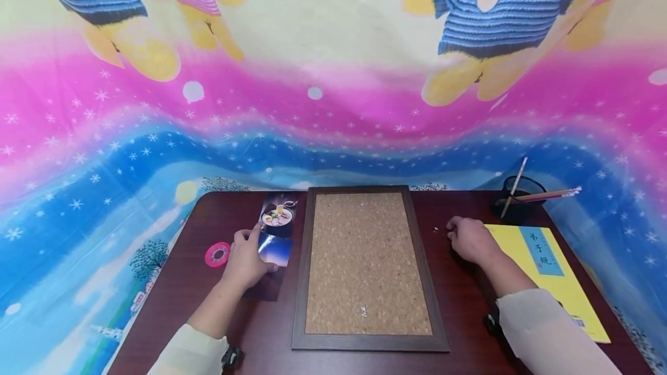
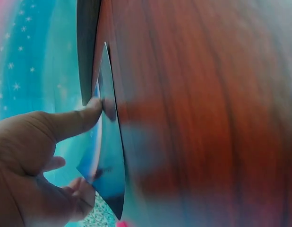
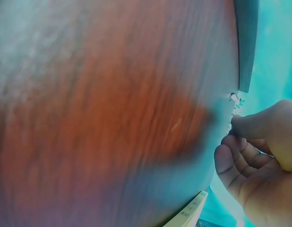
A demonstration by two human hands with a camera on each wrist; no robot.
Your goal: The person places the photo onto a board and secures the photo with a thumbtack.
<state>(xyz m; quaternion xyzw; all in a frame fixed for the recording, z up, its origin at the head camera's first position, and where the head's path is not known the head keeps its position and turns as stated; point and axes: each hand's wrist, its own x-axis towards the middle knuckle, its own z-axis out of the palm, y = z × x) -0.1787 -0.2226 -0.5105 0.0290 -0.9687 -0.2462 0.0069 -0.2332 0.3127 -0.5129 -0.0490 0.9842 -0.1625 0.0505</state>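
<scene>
My left hand (image 1: 245,262) grips a glossy photo print (image 1: 275,249) with a blue and purple picture, its thumb on one side and its fingers on the other. In the left wrist view the print (image 2: 110,161) bows up off the tabletop. Just beyond lies a photo of a noodle bowl (image 1: 277,217); a dark print (image 1: 267,287) is nearer me. My right hand (image 1: 473,241) has curled fingers and pinches a small white piece (image 3: 230,127) at the thumb tip. Another small white bit (image 1: 436,229) lies beside it. Between the hands lies a wood-framed cork board (image 1: 365,259).
A pink ring-shaped roll (image 1: 217,254) is left of the left hand. Yellow book (image 1: 563,294) lies under the right forearm. Behind it stands a black mesh holder with pencils (image 1: 513,198). A small whitish cluster (image 1: 363,311) sits on the cork. Printed cloth (image 1: 333,132) hangs behind the table.
</scene>
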